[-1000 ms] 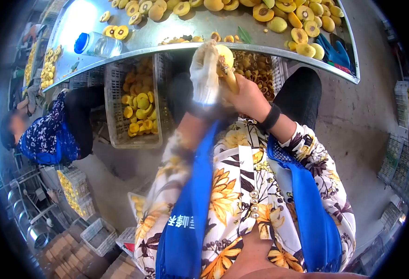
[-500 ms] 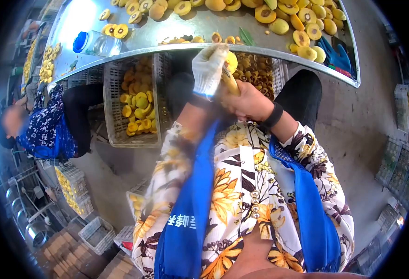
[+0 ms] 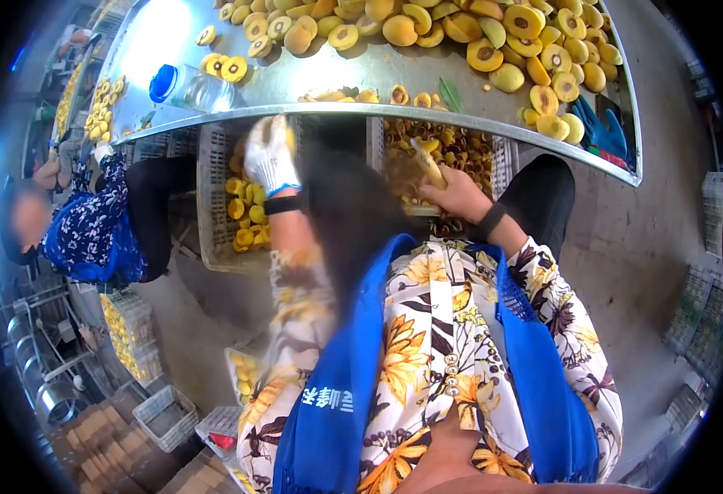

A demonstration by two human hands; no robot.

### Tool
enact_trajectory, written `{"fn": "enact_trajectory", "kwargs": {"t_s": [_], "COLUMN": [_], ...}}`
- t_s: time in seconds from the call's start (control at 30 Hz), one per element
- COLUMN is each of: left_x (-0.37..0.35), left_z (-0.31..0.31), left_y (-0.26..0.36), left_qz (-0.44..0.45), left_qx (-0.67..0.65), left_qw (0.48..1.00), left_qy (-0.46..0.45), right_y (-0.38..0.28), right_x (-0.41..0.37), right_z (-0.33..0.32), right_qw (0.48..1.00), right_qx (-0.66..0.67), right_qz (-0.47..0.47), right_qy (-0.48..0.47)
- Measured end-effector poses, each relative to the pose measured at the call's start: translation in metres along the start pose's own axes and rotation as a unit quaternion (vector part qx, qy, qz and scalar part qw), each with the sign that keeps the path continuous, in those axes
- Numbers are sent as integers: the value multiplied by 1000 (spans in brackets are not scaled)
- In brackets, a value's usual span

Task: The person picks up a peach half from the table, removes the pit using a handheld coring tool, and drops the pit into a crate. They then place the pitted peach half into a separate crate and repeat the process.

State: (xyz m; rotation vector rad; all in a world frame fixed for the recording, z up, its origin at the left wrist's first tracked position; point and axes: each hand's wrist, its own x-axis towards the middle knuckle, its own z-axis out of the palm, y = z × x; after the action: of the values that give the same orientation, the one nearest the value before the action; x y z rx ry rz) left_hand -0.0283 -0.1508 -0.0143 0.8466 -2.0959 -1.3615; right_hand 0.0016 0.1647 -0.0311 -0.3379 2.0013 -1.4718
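My left hand [image 3: 271, 155], in a white glove, is over the crate of yellow fruit halves [image 3: 250, 206] at the left. Its fingers are curled round a piece of yellow fruit, mostly hidden. My bare right hand [image 3: 457, 193] grips a wooden-handled tool [image 3: 429, 163] above the crate of brown-centred fruit pieces [image 3: 472, 152]. The tool's tip points up and left. On the metal table [image 3: 295, 78] lie many fruit halves [image 3: 485, 53], with their cut faces and stones showing.
A bottle with a blue cap [image 3: 201, 89] lies at the table's left, blue gloves [image 3: 600, 132] at its right corner. A co-worker [image 3: 90, 230] sits at the far left. Stacked crates [image 3: 131, 329] and an empty basket [image 3: 166, 417] stand behind.
My hands have moved apart. The left went left and down to the left crate with the fruit; the right moved slightly right and down, still holding the tool.
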Motion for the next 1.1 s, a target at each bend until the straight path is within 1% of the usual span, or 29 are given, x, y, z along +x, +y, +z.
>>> {"fn": "enact_trajectory", "kwargs": {"t_s": [0.03, 0.07, 0.1, 0.17, 0.2, 0.23, 0.3, 0.37, 0.4, 0.43, 0.5, 0.53, 0.6, 0.63, 0.67, 0.7, 0.73, 0.77, 0.8, 0.83, 0.9, 0.93, 0.97, 1.0, 1.03, 1.07, 1.1], "left_x": [10, 16, 26, 49, 55, 61, 87, 94, 100, 94, 95, 88, 80, 76, 56, 35, 8, -17, -43, -62, -84, -96, -104, -113, -117, -114, -114], "left_z": [-15, -15, -11, 18, 37, 61, 124, 163, 176, 184, 198, 198, 179, 170, 157, 143, 126, 112, 99, 93, 83, 68, 65, 66, 65, 66, 69], "left_y": [17, 33, 44, 56, 69, 83, 69, 75, 79, 69, 71, 71, 88, 89, 91, 93, 105, 113, 121, 118, 105, 119, 117, 114, 112, 103, 99], "left_qz": [125, 138, 151, 233, 248, 266, 301, 263, 197, 203, 139, 143, 109, 88, 183, 278, 288, 276, 283, 323, 374, 377, 245, 104, -40, -122, -207], "left_qx": [314, 340, 364, 289, 302, 311, 375, 418, 428, 424, 430, 425, 286, 216, 186, 163, 122, 92, 54, 71, 44, 109, -30, -168, -300, -428, -445], "left_qw": [941, 930, 918, 929, 918, 905, 867, 841, 824, 845, 858, 868, 906, 915, 919, 912, 914, 916, 917, 909, 888, 872, 918, 929, 904, 837, 805], "left_qy": [28, 33, 38, -17, -66, -115, -128, -219, -314, -253, -245, -214, -293, -328, -295, -254, -258, -277, -276, -255, -263, -293, -310, -313, -303, -317, -333], "right_y": [14, 44, 50, 53, 11, 6, 1, 6, -9, -23, -10, -8, -11, -18, -19, -18, -32, -52, -59, -63, -69, -71, -75, -80, -82, -79, -75], "right_x": [2, 7, 11, 8, -1, -4, -10, -15, -23, -29, -33, -32, -26, -20, -10, 1, 7, 14, 19, 26, 37, 39, 34, 28, 24, 24, 24], "right_z": [2, 4, 6, 10, 7, 9, 5, 1, 1, -4, -7, -9, -20, -24, -29, -34, -34, -34, -35, -32, -23, -20, -19, -19, -18, -16, -14], "right_qw": [978, 969, 968, 966, 971, 970, 965, 969, 970, 973, 964, 963, 960, 957, 961, 962, 960, 941, 912, 909, 902, 928, 914, 896, 875, 879, 881], "right_qx": [-192, -232, -231, -229, -231, -238, -259, -244, -221, -209, -207, -185, -141, -111, -58, -4, 122, 246, 373, 381, 396, 325, 375, 424, 471, 466, 465], "right_qz": [-31, 8, -13, -53, -19, -26, -39, 27, -26, -9, 0, 12, 38, 40, 4, -30, -27, -25, -41, -43, -50, -37, -42, -48, -54, -59, -41], "right_qy": [73, 89, 95, 109, 57, 47, 32, 22, 95, 98, 168, 193, 238, 265, 269, 271, 251, 231, 168, 166, 163, 178, 151, 124, 98, 79, 77]}}
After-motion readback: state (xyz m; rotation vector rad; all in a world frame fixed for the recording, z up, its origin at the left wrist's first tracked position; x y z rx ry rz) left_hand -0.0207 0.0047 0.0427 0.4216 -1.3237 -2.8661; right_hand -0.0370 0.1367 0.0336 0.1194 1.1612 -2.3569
